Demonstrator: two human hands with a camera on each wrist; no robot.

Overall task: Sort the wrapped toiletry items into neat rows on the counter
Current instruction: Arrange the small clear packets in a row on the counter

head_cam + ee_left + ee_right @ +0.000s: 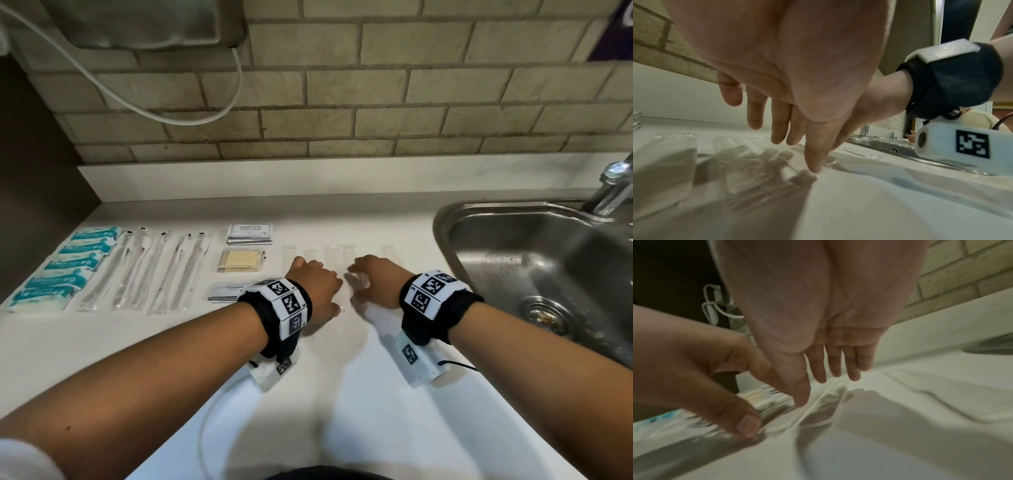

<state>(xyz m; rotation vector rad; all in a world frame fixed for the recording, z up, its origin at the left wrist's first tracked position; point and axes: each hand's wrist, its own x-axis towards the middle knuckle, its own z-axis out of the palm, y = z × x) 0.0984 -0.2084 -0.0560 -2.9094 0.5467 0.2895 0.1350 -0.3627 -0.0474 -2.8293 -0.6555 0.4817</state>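
Several clear-wrapped slim items [337, 255] lie side by side on the white counter [342, 394], middle right. Both my hands hover low over them. My left hand [318, 284] has straight fingers, and its thumb tip [815, 168] touches the near end of a clear wrapper [344, 303]. My right hand [370, 274] also has straight fingers [835, 368], its thumb down on the same wrapper [818, 412]. Neither hand grips anything. To the left lie rows of teal packets [65, 267], long clear-wrapped sticks [154, 274], shampoo sachets [250, 234], a yellowish packet [239, 260] and toothpaste packets [224, 291].
A steel sink [479, 219] with a faucet [613, 188] sits at the right, close to my right arm. A brick wall [342, 102] backs the counter, with a white cable [137, 106] hanging on it. A dark panel [34, 171] closes the left side.
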